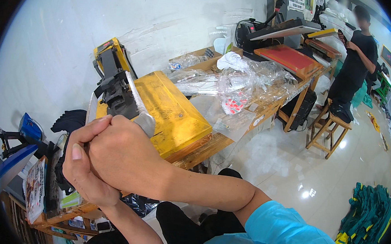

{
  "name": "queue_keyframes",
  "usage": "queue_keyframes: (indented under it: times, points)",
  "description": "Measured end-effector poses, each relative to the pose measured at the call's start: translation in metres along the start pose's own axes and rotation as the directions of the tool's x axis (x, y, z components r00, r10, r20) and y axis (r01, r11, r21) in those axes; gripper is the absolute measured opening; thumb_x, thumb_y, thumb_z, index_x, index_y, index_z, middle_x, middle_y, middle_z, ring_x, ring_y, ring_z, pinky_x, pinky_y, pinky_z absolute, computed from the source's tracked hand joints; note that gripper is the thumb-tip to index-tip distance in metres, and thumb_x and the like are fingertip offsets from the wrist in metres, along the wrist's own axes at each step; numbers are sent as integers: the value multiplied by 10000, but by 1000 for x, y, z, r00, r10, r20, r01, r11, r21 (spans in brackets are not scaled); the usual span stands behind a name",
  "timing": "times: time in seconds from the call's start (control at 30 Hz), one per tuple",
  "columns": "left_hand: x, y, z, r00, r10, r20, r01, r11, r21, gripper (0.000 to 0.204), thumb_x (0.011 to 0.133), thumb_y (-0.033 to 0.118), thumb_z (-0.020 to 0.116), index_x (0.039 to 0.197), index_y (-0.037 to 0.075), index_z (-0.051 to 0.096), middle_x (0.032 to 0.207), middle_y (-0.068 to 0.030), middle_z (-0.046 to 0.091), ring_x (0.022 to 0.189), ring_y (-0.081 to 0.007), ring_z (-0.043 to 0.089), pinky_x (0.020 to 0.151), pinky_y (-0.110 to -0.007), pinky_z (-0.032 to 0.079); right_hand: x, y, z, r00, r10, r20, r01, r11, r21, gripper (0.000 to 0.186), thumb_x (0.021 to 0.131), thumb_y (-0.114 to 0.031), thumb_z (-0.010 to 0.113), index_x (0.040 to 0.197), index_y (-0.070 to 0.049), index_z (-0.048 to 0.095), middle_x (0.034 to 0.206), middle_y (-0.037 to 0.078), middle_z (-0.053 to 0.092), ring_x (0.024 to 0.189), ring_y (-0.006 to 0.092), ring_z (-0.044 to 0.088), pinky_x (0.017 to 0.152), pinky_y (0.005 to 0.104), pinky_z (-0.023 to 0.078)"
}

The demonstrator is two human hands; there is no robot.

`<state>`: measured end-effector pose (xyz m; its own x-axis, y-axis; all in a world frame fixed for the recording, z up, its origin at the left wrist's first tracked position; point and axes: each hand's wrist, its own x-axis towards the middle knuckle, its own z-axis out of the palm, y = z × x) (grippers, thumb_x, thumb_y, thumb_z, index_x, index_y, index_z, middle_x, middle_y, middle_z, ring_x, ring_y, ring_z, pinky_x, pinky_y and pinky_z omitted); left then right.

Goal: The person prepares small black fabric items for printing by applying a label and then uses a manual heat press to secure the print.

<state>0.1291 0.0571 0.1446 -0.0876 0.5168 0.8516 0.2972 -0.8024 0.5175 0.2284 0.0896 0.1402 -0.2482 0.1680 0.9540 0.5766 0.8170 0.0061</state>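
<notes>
A yellow heat press [169,111] stands on the wooden table in front of me. Its U-shaped handle [136,95] has pale side arms that come down toward my hands, and its grip bar is mostly hidden by them. My right hand [125,151] is closed round the handle, its forearm reaching across from the right. Pressed against it, my left hand [85,171] is closed too, with its thumb on the near side and its fingers over the top. Black linkage [118,94] joins the handle to the press's upright post.
Clear plastic bags [252,83] and a cardboard box [208,61] lie along the table. Further right are a red-plated heat press [290,60], a wooden stool [328,131] and a standing person [356,56]. Green fabric pieces [365,220] are piled on the floor.
</notes>
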Motion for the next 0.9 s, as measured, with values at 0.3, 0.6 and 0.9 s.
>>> queue_keyframes:
  times: [0.3,0.6,0.9]
  points:
    - [2,4,8,996,12,-93,-9,999,34,642,1093,382,358,1116,-127,748,1106,-260,784,1036,-313,741,991,-409,550,0,0,-2,1000,7,19,-7,1000,0,161,767,-194,713,666,-68,708,621,117,664,625,276,661,675,383,510]
    - [1,4,9,996,17,-88,-14,999,32,638,1095,379,358,1116,-126,746,1112,-261,785,1044,-314,742,997,-408,549,-1,0,-2,1000,4,10,-4,1000,20,152,759,-187,715,664,-69,711,622,115,667,628,275,665,675,383,513]
    - [2,6,10,997,20,-76,-16,999,48,637,1091,379,361,1118,-118,759,1111,-251,789,1045,-304,736,1007,-404,536,-1,2,-3,1000,4,2,-4,1000,-11,143,759,-186,718,663,-81,709,626,110,667,631,279,662,676,376,511]
